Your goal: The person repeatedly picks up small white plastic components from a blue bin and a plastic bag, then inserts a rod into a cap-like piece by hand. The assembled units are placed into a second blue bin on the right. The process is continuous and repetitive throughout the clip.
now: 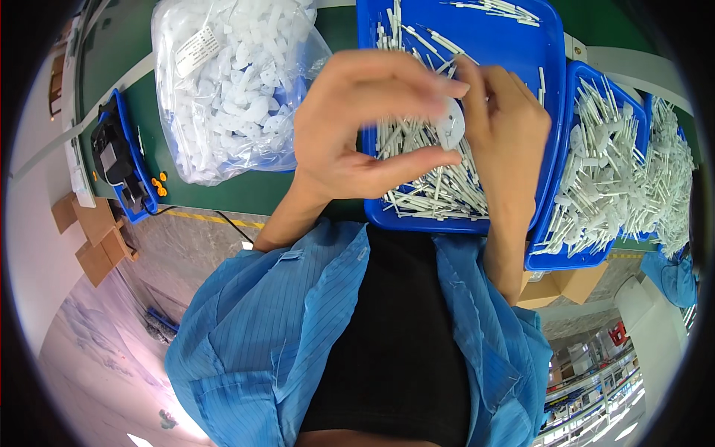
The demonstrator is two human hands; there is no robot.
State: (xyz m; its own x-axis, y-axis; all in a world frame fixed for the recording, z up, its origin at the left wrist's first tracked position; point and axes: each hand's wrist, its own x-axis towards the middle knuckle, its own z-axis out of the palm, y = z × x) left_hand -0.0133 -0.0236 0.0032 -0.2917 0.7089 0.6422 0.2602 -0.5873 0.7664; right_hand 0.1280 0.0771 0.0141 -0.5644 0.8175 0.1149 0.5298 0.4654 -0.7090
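My left hand is raised over the big blue tray, blurred by motion. Its thumb and fingertips close round the edge of a small translucent white plastic piece with a rounded outline. Right beside it, my right hand has its fingers bent together against the piece's far side; what they pinch is hidden. Below both hands, the blue tray holds many thin white sticks with fine metal-looking tips. To the left lies a clear plastic bag full of similar white pieces.
On the right stand smaller blue trays heaped with sticks joined to white pieces. At far left, a blue bin holds a black device, near small orange parts. Cardboard boxes sit beyond the green table.
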